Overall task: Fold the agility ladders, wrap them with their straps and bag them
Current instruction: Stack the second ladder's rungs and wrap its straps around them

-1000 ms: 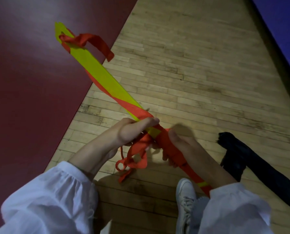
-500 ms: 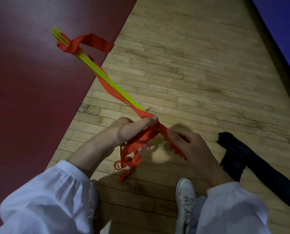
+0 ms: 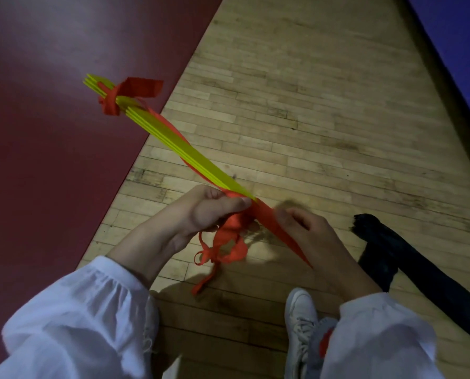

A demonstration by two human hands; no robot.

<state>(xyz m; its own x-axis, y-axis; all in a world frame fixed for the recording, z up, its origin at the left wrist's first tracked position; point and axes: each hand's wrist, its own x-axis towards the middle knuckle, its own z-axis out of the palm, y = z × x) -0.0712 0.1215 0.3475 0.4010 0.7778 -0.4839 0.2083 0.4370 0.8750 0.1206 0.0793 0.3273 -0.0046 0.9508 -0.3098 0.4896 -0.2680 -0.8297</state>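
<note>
Person in white sleeves [image 3: 72, 318] is holding a folded ladder [image 3: 184, 151] of stacked yellow rungs in mid-air. It is slanting up-left, far end over the dark red floor zone [image 3: 50, 160]. L hand [image 3: 209, 212] is clenching the bundle's near end. R hand [image 3: 310, 236], blurred, is curling round the red strap [image 3: 268, 218] just beside it. More strap is circling the far end, w/ loose loops dangling below the hands. Wood floor [image 3: 310, 105] is running open ahead to a blue edge [image 3: 461, 50]. Black bag [image 3: 387, 258] is lying at right, near a white shoe [image 3: 299, 318].

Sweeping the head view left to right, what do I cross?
Dark red floor panel → knotted red strap on the yellow plastic rung bundle → left hand → right hand → black fabric bag.
</note>
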